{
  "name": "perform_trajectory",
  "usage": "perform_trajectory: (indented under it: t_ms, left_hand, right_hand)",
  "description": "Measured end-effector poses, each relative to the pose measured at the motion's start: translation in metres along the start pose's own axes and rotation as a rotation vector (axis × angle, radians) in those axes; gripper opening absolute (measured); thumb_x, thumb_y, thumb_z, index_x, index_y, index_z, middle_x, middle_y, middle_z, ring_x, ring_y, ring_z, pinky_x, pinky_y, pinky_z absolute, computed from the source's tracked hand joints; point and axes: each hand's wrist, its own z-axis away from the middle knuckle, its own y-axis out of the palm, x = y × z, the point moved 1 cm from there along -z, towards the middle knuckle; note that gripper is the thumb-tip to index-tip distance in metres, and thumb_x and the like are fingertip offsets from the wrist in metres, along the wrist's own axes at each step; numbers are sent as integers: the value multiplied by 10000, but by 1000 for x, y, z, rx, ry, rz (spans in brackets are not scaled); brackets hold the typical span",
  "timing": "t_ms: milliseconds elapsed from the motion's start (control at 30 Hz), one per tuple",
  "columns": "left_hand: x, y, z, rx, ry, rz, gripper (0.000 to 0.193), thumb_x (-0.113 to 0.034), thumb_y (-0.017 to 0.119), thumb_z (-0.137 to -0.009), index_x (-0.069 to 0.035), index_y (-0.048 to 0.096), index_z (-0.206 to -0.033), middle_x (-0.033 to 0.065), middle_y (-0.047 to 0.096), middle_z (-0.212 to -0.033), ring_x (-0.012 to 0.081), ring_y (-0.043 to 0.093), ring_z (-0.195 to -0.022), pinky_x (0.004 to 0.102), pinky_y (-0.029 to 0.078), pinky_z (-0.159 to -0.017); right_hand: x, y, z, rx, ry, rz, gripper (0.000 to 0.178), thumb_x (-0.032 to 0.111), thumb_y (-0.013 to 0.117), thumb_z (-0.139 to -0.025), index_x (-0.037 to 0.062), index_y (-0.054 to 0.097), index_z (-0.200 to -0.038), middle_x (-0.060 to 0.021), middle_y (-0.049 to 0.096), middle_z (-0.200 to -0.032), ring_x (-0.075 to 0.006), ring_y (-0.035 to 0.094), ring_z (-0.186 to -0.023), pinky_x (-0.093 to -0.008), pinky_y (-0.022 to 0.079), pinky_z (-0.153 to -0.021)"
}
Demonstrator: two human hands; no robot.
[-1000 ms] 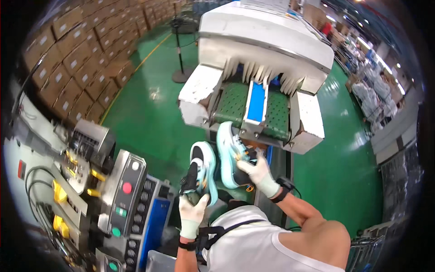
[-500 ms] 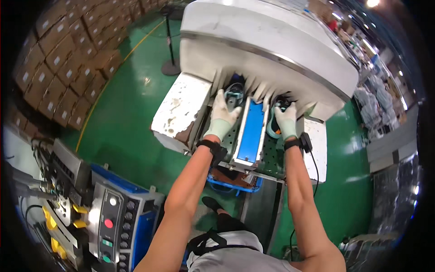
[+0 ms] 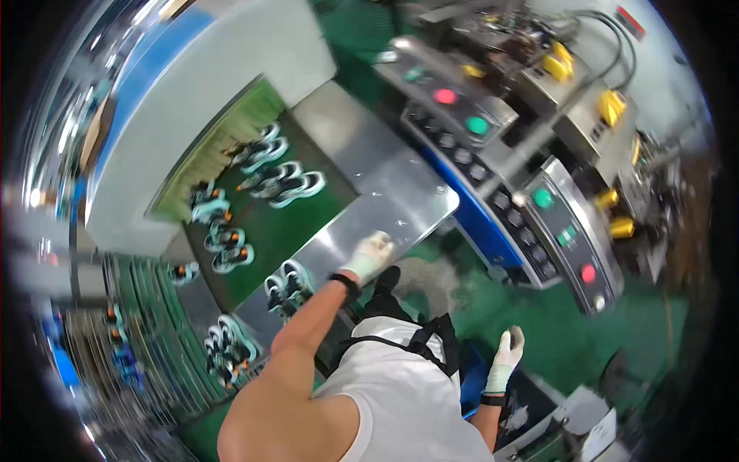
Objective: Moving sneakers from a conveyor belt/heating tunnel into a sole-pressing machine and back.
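My left hand [image 3: 372, 256], in a white glove, is over the edge of a metal ledge [image 3: 339, 239]. Its fingers are loosely bent, a little blurred, and nothing shows in them. To its left, a pair of dark and mint-green sneakers [image 3: 288, 283] stands near the ledge's front edge, apart from the hand. My right hand [image 3: 506, 350], also gloved, hangs low on the right side of my body. Its thumb and fingers are apart, with no object visible between them. More sneakers [image 3: 289, 185] rest on the green conveyor belt [image 3: 296, 223] in front of the machine opening.
Several sneakers [image 3: 231, 343] are grouped at the lower left, near stacked green racks [image 3: 154, 316]. A control panel [image 3: 566, 235] with coloured buttons juts out on the right. The white machine housing [image 3: 162, 131] rises behind the belt. Pale machine parts [image 3: 581, 408] are at the lower right.
My view has turned from one machine with shoes under its curtain to a belt with several sneakers. Both hands have left the shoes they were on; my right hand now hangs low.
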Motion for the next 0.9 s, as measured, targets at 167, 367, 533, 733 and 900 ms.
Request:
perform_trajectory:
  t_ms: [167,367,533,733,900]
  left_hand:
    - [218,-205,145,-674,-548,-87,445,-320,682,-907,-7,576,-1205,186,661,-1075,371,651,-1000,437,512,-911]
    - [338,-250,206,-938,-685,-144,815,-379,791,-805,30,409,-1398,250,460,-1336,409,465,-1264,437,404,-1059]
    - [374,-293,140,-928,-728,-110,317,-310,586,-982,-59,595,-1177,170,633,-1151,380,612,-1072,418,489,-910]
    - [362,-312,160,-916,-683,-213,218,-267,624,-969,-73,651,-1066,126,671,-979,368,656,-888,419,529,-787]
    - [187,-294,94,-746,-136,-91,130,-194,700,-888,-81,676,-948,100,670,-935,302,670,-813,382,546,-706]
  right_hand:
    - [14,75,-23,301,120,246,486,140,657,-951,-86,481,-1343,-218,571,-1332,-276,571,-1218,-385,431,-1073]
    - [43,124,-27,437,209,642,482,162,677,-912,-102,523,-1285,-212,619,-1258,-270,604,-1157,-368,462,-1020]
    - [66,152,-32,484,278,812,431,187,695,-869,-87,596,-1186,-145,672,-1067,-217,639,-967,-354,505,-898]
    - [161,308,-16,837,16,637,412,104,629,-957,-70,493,-1306,-201,629,-1218,-233,621,-1141,-336,491,-977]
    - [259,411,79,1166,-373,496,667,246,751,-871,-60,452,-1382,-238,572,-1318,-301,566,-1247,-393,456,-1039]
